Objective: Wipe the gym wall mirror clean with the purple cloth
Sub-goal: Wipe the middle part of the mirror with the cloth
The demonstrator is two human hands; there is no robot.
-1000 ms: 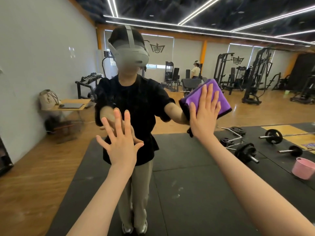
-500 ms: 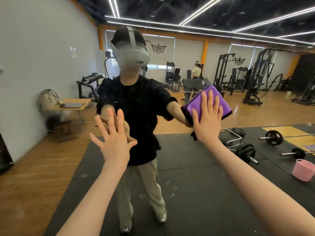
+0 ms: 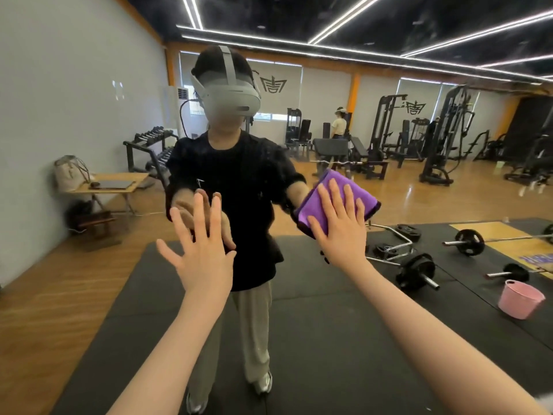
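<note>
The right hand (image 3: 341, 232) lies flat with straight, spread fingers on the purple cloth (image 3: 338, 196), pressing it against the mirror (image 3: 89, 85); nothing is curled round the cloth. The left hand (image 3: 203, 253) is released too, fingers splayed and straight, its palm towards the glass; whether it touches the surface cannot be told. Both forearms run out of the bottom edge of the picture.

The cloth is folded into a thick pad, bright purple with a darker edge, sitting at about chest height, right of the reflected person (image 3: 236, 205). Its lower part is covered by the right hand, and its reflection merges with it.

In the reflection, a pink bucket (image 3: 520, 299) stands on the black floor mat (image 3: 329, 339) at the lower right; its inside faces away, so any contents are hidden. A small wooden counter (image 3: 110, 184) at the left carries a flat dark item and a pale bag (image 3: 70, 172). Barbells and weight plates (image 3: 419, 271) lie on the mat beside the cloth. The reflected feet are partly cut off behind the forearms, and the far machines (image 3: 443, 136) are too small to make out in detail.
</note>
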